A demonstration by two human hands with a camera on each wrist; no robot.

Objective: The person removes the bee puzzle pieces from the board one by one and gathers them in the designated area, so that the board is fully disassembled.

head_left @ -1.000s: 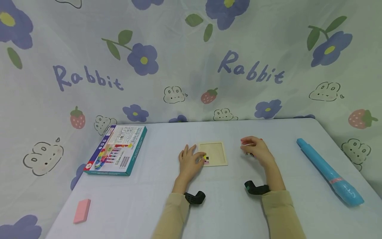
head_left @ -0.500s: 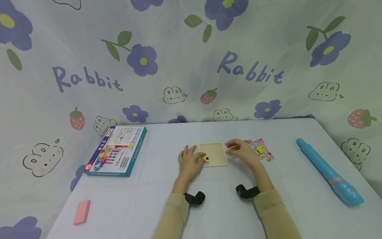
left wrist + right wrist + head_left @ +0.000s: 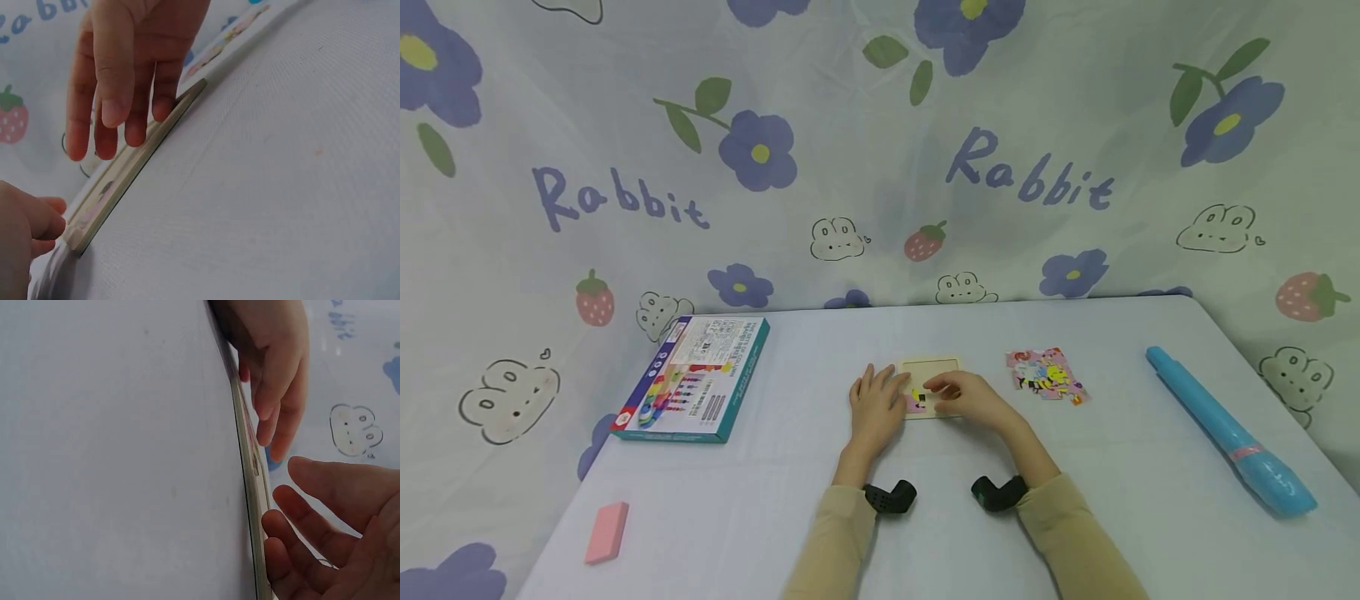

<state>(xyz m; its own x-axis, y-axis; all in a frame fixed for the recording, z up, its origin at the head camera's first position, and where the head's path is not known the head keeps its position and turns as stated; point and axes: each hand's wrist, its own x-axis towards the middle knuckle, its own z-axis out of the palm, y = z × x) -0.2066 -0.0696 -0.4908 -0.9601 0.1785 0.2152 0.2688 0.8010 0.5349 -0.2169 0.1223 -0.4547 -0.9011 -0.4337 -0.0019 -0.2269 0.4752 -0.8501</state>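
A pale wooden puzzle tray (image 3: 940, 364) lies on the table, with a pink, yellow and black puzzle piece (image 3: 916, 403) in its near left corner. My left hand (image 3: 877, 410) rests at the tray's left side, fingers extended, the tips close to that piece. Over the tray's right half is my right hand (image 3: 967, 398), its fingers loosely bent and the thumb apart from them. No piece shows between the right fingers in the right wrist view, where the tray edge (image 3: 247, 469) runs beside the fingertips (image 3: 275, 525).
Colourful puzzle pieces (image 3: 1048, 373) lie grouped right of the tray. A flat printed box (image 3: 696, 379) is at the back left, a pink block (image 3: 606, 532) at the front left. A long blue wrapped item (image 3: 1228, 433) lies at the right. Patterned cloth (image 3: 880, 150) hangs behind.
My right hand has moved left from the loose puzzle pieces to above the tray, uncovering the pieces. My left hand stays at the tray's left side, its thumb and index finger shifted slightly.
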